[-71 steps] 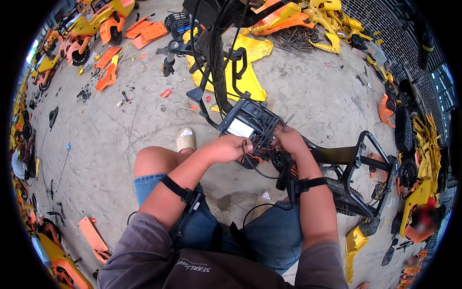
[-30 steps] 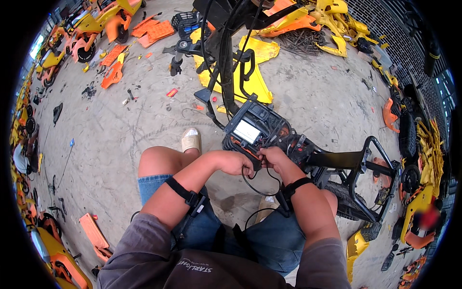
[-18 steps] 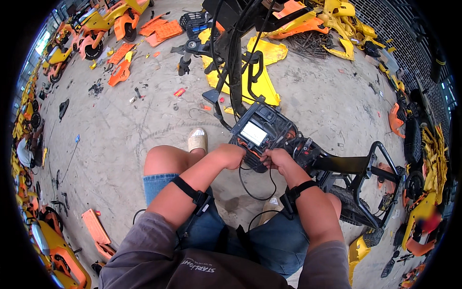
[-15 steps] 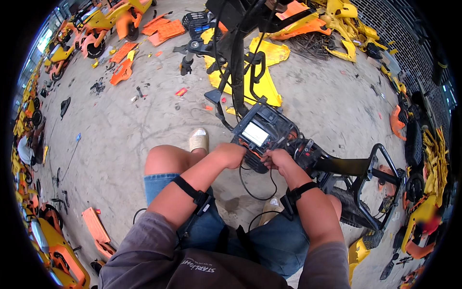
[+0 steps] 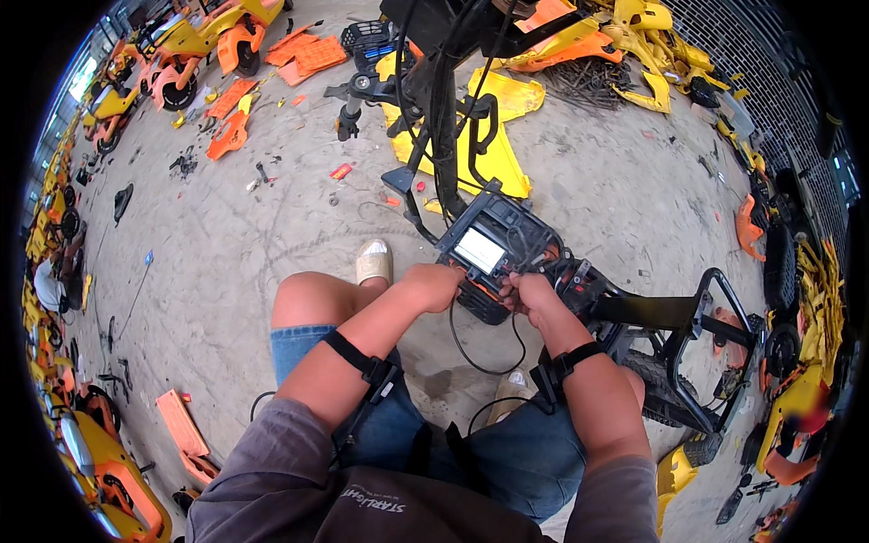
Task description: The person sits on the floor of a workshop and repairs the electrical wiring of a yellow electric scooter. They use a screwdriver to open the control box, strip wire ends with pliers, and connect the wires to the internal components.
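The right hand (image 5: 532, 295) has edged away from the left hand (image 5: 432, 286), both at a black housing's near side (image 5: 485, 306); a cable (image 5: 490, 372) loops nearer. Whether their fingers grip anything cannot be told.

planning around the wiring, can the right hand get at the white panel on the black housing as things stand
Probably yes: the right hand is right beside the white panel on the black housing, its face looks uncovered, and the left hand sits off its lower left.

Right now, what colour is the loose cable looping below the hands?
The cable is black; the head view shows it best.
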Demonstrator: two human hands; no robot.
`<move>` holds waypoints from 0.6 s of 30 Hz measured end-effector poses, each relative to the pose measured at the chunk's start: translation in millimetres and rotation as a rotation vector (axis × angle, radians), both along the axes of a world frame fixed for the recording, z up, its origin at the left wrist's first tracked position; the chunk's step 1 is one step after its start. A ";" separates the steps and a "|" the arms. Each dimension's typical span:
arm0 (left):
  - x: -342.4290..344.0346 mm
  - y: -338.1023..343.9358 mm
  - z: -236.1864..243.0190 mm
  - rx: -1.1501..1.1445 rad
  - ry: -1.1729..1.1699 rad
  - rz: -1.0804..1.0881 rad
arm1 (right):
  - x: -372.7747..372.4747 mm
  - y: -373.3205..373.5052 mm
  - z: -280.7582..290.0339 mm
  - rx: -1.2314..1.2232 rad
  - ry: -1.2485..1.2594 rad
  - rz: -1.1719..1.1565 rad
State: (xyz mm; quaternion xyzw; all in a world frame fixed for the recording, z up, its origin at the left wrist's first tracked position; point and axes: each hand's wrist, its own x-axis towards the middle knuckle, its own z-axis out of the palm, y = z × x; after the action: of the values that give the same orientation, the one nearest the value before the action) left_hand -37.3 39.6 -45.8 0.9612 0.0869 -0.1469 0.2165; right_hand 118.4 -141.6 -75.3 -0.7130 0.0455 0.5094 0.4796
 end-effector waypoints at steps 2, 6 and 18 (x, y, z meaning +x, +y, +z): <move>-0.1 0.1 0.8 0.001 -0.009 -0.008 | -2.1 1.8 3.7 -0.003 -0.008 -0.024; 0.5 1.0 -4.3 -0.030 -0.019 -0.016 | -1.0 3.5 1.3 0.031 0.015 -0.073; 4.6 -2.9 6.4 -0.118 0.026 -0.113 | 0.1 6.1 1.8 -0.002 0.025 -0.169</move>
State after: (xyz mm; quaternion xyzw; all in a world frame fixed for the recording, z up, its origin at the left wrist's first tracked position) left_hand -32.7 36.7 -39.4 0.9482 0.0264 -0.1761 0.2629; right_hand 118.5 -135.6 -73.5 -0.7006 0.1120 0.4761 0.5196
